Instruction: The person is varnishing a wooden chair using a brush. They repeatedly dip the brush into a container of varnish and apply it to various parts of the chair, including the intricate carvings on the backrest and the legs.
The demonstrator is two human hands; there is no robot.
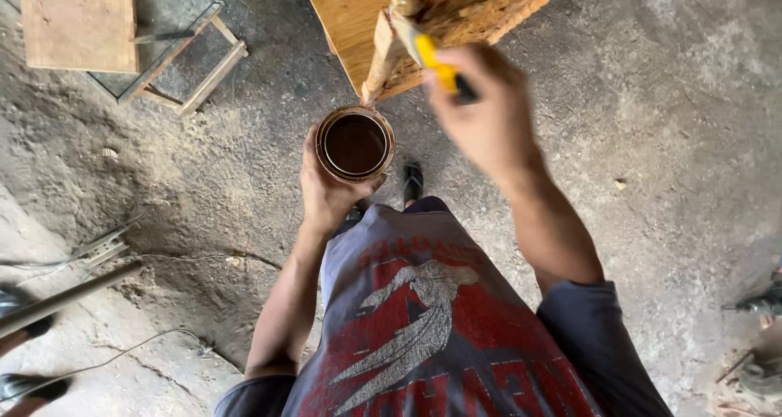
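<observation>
My left hand (pixel 326 190) holds a round metal can (pixel 355 144) of dark brown liquid from below, at about waist height. My right hand (pixel 482 116) is blurred and grips a brush with a yellow handle (pixel 436 65). The brush rests against a turned wooden leg (pixel 389 38) of a piece of pale wooden furniture (pixel 350 14) at the top centre. The can hangs just below that leg's lower end.
The floor is rough grey concrete (pixel 652 140). A wooden board (pixel 77 22) lies on a glass-topped frame (pixel 175 26) at the top left. Cables and a metal bar (pixel 65 291) lie at the left. Tools (pixel 757 303) sit at the right edge. My foot (pixel 413 181) shows below the can.
</observation>
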